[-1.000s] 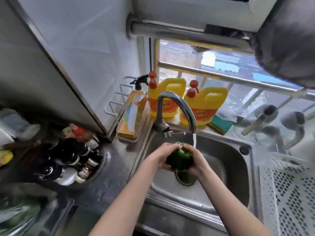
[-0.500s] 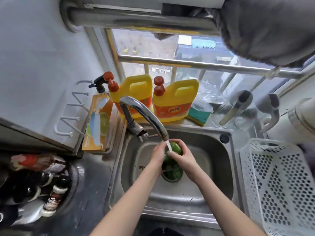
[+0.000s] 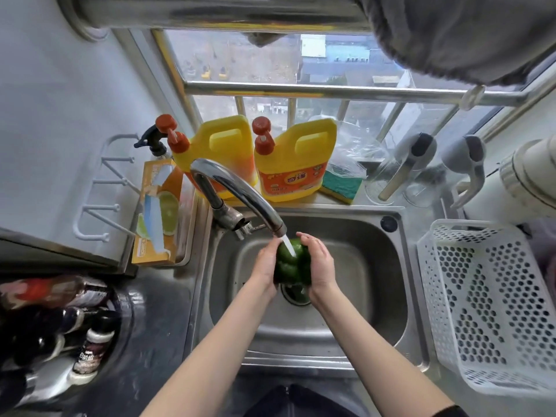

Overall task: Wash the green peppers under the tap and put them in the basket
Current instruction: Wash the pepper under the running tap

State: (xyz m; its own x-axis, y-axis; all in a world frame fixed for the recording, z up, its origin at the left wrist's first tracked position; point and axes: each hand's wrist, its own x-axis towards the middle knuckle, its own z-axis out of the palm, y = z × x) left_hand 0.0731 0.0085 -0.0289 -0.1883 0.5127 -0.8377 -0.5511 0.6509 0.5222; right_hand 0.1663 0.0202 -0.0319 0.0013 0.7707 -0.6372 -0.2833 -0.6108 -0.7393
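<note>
A dark green pepper (image 3: 291,264) is held over the steel sink (image 3: 370,266) between both hands. My left hand (image 3: 264,267) cups its left side and my right hand (image 3: 320,263) cups its right side. Water runs from the chrome tap (image 3: 240,191) onto the top of the pepper. Something green, perhaps another pepper (image 3: 302,291), lies below in the drain, mostly hidden. The white perforated basket (image 3: 481,302) stands to the right of the sink with nothing visible in it.
Two yellow detergent jugs (image 3: 293,164), a spray bottle (image 3: 153,142), a boxed product (image 3: 158,212) and a green sponge (image 3: 341,185) line the sill behind the sink. Several sauce bottles (image 3: 75,323) crowd the left counter. A grey cloth (image 3: 451,34) hangs overhead.
The view has swung right and tilted down, bringing the basket fully into sight. Both hands keep holding the pepper under the running water, turning it slightly.
</note>
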